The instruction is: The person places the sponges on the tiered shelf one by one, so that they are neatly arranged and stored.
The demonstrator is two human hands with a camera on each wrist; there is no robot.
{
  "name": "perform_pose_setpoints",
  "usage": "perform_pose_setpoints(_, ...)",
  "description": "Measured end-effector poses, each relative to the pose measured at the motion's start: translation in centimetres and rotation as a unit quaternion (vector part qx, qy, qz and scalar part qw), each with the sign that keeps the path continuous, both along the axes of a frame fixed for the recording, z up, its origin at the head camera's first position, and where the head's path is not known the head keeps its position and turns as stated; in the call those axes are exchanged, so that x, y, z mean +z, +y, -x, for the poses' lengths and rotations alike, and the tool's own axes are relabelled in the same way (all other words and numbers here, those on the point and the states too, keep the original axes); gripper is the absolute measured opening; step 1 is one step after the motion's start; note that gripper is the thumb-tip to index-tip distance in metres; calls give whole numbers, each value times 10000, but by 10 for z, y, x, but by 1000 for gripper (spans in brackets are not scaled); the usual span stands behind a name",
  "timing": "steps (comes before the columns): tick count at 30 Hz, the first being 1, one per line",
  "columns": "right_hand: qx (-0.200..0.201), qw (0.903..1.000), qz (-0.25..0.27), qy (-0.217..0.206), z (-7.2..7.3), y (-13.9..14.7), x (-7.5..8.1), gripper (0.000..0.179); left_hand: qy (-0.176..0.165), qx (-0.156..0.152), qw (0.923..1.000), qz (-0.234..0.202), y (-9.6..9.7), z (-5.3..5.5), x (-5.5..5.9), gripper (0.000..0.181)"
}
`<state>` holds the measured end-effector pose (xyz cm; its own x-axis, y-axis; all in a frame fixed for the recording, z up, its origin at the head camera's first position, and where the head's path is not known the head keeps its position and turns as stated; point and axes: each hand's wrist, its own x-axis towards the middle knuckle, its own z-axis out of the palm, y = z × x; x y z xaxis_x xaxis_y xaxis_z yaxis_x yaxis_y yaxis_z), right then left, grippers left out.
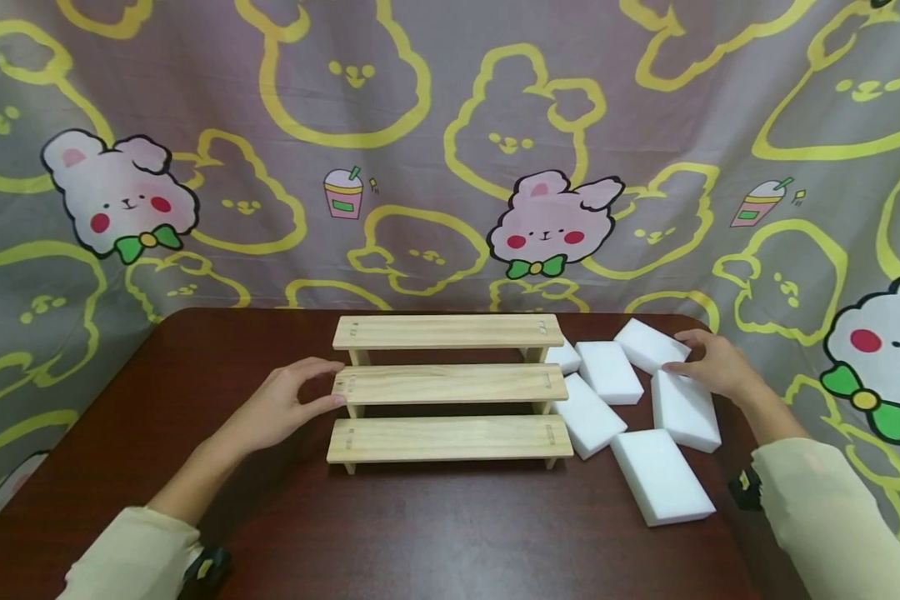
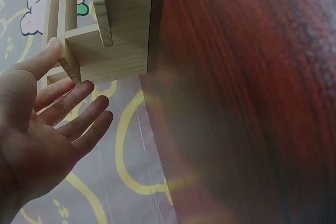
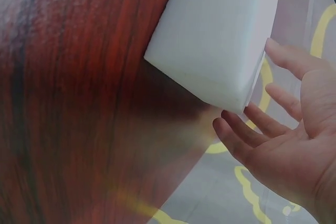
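A light wooden three-step display shelf (image 1: 450, 383) stands on the table. My left hand (image 1: 288, 400) holds the left end of its middle board between thumb and forefinger; in the left wrist view the other fingers (image 2: 84, 137) spread out below that end. White foam blocks lie right of the shelf. My right hand (image 1: 720, 367) reaches over the right end of the farthest foam block (image 1: 648, 346), thumb and forefinger apart at its edges. In the right wrist view the fingers (image 3: 247, 148) are loosely spread beside a foam block (image 3: 210, 35).
Several more foam blocks, such as the nearest one (image 1: 663, 475), lie scattered flat, some close against the shelf's right side. A dark red-brown table (image 1: 435, 533) carries everything. Behind it hangs a grey curtain (image 1: 420, 167) printed with cartoon animals.
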<state>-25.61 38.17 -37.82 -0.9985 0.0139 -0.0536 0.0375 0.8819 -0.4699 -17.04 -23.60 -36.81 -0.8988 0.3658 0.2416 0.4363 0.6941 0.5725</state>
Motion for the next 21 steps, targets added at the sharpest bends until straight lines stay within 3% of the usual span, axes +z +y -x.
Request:
perform_pose_setpoints(12,59,9999,-75,87,0,-3,3,68,49,-43,10000,20,-1,1,-1,47)
perform_pose_setpoints(21,8,9987,-217,452,3,-3,-2,58,-65,-27,10000,-5,-1,-1,1,47)
